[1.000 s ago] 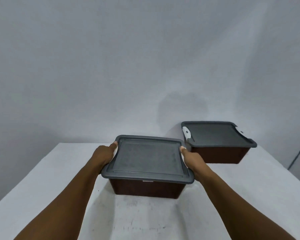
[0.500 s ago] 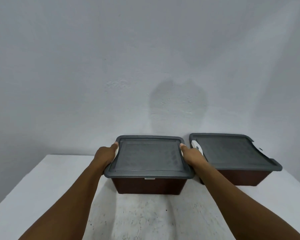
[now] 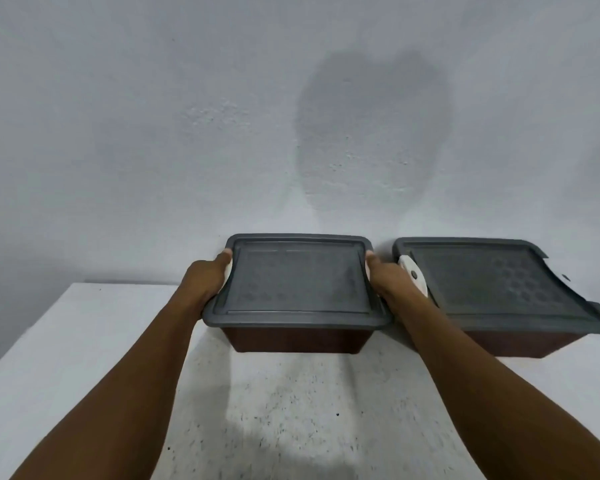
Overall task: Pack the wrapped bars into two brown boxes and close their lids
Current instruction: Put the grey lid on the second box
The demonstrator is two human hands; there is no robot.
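Two brown boxes with grey lids stand side by side at the back of the white table. The left brown box [image 3: 297,339] has its grey lid [image 3: 297,282] on. My left hand [image 3: 207,280] grips that box's left side under the lid's rim, and my right hand [image 3: 390,284] grips its right side. The right brown box [image 3: 520,344] sits just beside it under its own grey lid [image 3: 499,285], with a white latch [image 3: 413,273] at its left edge. No wrapped bars show; both lids hide the contents.
The white table [image 3: 291,420] reaches to a plain grey wall [image 3: 187,116] right behind the boxes. Its left edge runs diagonally at the lower left. The right box nears the frame's right edge.
Held by both hands, the left box has moved back towards the wall and now stands level with the right box. The view has shifted, so the right box appears closer.
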